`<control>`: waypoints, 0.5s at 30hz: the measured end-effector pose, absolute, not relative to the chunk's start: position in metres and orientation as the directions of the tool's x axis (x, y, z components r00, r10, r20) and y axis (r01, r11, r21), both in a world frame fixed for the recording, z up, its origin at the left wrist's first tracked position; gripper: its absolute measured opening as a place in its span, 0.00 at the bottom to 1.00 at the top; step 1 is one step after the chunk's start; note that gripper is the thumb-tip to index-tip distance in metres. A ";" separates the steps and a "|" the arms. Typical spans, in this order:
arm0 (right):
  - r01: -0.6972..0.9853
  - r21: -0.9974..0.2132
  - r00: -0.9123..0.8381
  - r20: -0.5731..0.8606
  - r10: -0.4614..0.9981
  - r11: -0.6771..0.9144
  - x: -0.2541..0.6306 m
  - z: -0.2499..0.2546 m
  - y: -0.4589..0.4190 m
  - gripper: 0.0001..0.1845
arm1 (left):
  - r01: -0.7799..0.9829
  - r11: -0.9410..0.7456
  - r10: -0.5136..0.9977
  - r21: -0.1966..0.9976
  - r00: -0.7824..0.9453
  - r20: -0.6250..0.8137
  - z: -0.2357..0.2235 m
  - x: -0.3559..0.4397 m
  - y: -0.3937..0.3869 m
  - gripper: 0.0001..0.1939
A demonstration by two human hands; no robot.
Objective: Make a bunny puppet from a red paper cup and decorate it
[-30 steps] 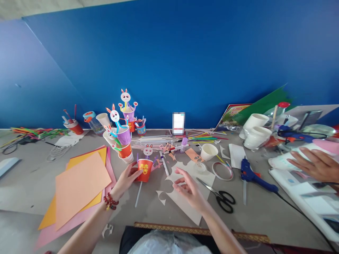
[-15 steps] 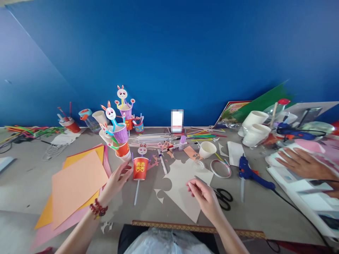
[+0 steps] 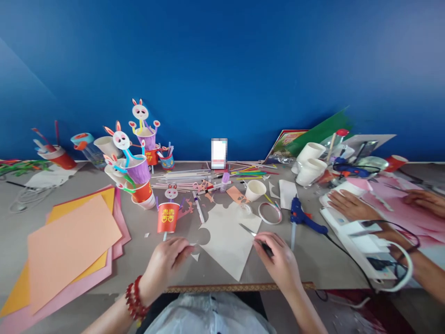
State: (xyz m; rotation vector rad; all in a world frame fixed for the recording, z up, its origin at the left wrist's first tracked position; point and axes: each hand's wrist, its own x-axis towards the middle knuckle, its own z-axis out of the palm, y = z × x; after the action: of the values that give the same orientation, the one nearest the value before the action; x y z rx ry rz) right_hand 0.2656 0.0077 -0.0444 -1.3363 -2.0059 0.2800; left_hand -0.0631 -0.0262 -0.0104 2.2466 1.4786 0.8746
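Note:
My right hand [image 3: 278, 260] is closed around the black handles of a pair of scissors [image 3: 247, 229]. Their blades point up and left over a white paper sheet [image 3: 227, 232] with round bites cut from its edge. My left hand [image 3: 170, 260] is closed, fingertips together, in front of a red paper cup [image 3: 168, 218] with yellow characters. What it pinches, if anything, I cannot make out; a small white scrap [image 3: 195, 256] lies beside its fingertips. A paper rabbit face [image 3: 171, 192] rises above the cup, and the cup's straw runs down behind my left hand.
Stacked rabbit cups [image 3: 136, 171] stand at left, behind coloured paper sheets [image 3: 76, 250]. A white cup [image 3: 255, 190], a tape roll [image 3: 270, 213] and a blue glue gun [image 3: 306, 218] lie to the right. Another person's hand [image 3: 351, 204] rests near a white power strip [image 3: 358, 246].
My right hand has taken hold of the scissors by their handles. My left hand has moved from beside the stacked cups to the front of the red cup. The view has turned right.

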 end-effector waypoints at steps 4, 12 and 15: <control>0.824 -0.380 -0.239 0.438 0.866 0.420 0.289 -0.052 0.010 0.09 | 0.668 -0.462 0.874 0.584 0.453 0.173 -0.017 -0.028 -0.028 0.18; 0.884 -0.219 -0.334 0.325 0.885 0.414 0.308 -0.068 0.014 0.16 | 0.662 -0.638 0.728 0.393 0.685 0.028 -0.029 0.001 -0.025 0.26; 0.885 -0.216 -0.319 0.361 0.876 0.412 0.301 -0.059 0.022 0.15 | 0.691 -0.615 0.751 0.381 0.661 0.014 -0.033 -0.001 -0.028 0.26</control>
State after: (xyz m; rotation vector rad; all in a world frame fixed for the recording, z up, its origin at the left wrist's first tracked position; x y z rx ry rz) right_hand 0.3014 0.0217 -0.0595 -1.5030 -2.2518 -0.0297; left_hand -0.0006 -0.0276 -0.0330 2.5358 1.1421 0.2445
